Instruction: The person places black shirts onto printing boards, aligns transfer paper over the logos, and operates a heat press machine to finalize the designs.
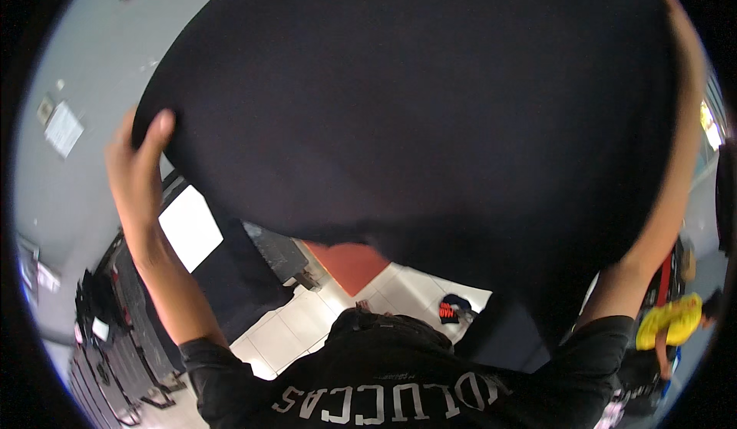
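A large black cloth [414, 99] is held up spread in front of me and fills most of the view. My left hand [142, 149] pinches its left edge, the thumb lying on the near side and the fingers behind. At the upper right, my raised right hand [674, 8] is at the cloth's far right edge. Its fingers are mostly hidden, but the cloth hangs stretched from there. The lower edge of the cloth sags toward my chest, and folds fall on the right. What lies behind the cloth is hidden.
A white sheet [190, 228] lies on dark material at the left, beside a dark rack [127, 367]. On the tiled floor [407, 295] are a reddish-brown patch [349, 266] and a dark printed cloth [454, 308]. Another person in yellow [666, 323] is at the right.
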Demonstrator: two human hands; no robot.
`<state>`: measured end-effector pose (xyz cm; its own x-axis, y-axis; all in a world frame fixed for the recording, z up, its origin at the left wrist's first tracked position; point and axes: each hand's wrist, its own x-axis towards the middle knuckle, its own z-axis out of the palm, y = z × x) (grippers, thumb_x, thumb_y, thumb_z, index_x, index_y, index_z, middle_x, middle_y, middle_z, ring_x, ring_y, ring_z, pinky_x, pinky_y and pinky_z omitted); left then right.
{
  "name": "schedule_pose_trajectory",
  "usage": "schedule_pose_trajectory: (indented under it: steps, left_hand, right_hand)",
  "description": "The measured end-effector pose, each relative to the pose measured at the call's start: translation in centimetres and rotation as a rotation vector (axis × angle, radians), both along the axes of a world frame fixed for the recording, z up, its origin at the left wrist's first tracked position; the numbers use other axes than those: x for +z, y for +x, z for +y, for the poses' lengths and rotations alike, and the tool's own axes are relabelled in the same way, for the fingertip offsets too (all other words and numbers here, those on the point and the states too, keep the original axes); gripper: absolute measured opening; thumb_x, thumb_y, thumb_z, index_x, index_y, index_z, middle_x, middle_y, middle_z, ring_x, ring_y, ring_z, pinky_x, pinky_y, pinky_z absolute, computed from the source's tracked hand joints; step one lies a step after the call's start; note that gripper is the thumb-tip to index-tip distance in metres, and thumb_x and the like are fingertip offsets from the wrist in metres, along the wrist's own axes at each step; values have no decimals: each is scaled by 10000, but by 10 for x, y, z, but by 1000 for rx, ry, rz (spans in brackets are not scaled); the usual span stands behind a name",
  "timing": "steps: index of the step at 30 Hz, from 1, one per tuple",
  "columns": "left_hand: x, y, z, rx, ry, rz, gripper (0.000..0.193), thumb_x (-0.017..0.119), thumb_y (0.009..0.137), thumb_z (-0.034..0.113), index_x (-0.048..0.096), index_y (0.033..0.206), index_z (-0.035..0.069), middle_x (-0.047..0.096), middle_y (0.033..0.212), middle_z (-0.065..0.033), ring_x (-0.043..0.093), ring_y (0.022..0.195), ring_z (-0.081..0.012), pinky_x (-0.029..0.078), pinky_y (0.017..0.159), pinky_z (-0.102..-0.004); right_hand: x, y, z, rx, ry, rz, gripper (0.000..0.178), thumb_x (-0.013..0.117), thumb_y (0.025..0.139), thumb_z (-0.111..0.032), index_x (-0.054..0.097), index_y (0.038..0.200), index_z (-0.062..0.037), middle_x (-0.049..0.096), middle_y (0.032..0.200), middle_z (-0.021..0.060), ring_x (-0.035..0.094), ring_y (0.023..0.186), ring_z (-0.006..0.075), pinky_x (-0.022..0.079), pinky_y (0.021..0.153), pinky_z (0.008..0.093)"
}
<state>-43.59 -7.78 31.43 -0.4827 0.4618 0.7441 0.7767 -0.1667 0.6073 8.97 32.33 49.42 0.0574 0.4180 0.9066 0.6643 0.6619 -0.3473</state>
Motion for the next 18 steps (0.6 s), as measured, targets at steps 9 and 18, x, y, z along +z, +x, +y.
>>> schedule_pose_trajectory:
  steps: [9,18]
  left_hand:
    - [70,-133,75,480,-317,360,400,630,935,352,668,1086,-16,692,896,-173,639,826,-212,478,798,-340]
    - [40,64,10,577,-38,96,237,607,937,155,660,1031,-56,624,865,-47,609,758,-135,489,702,-280]
  right_hand:
    - [-68,-255,128,831,-650,417,366,566,982,-167,506,1250,75,611,1089,164,704,926,260,607,724,300]
    - [-116,-144,141,1266,-484,522,388,538,1008,-201,453,1239,99,594,1174,242,574,1209,318,427,1083,425]
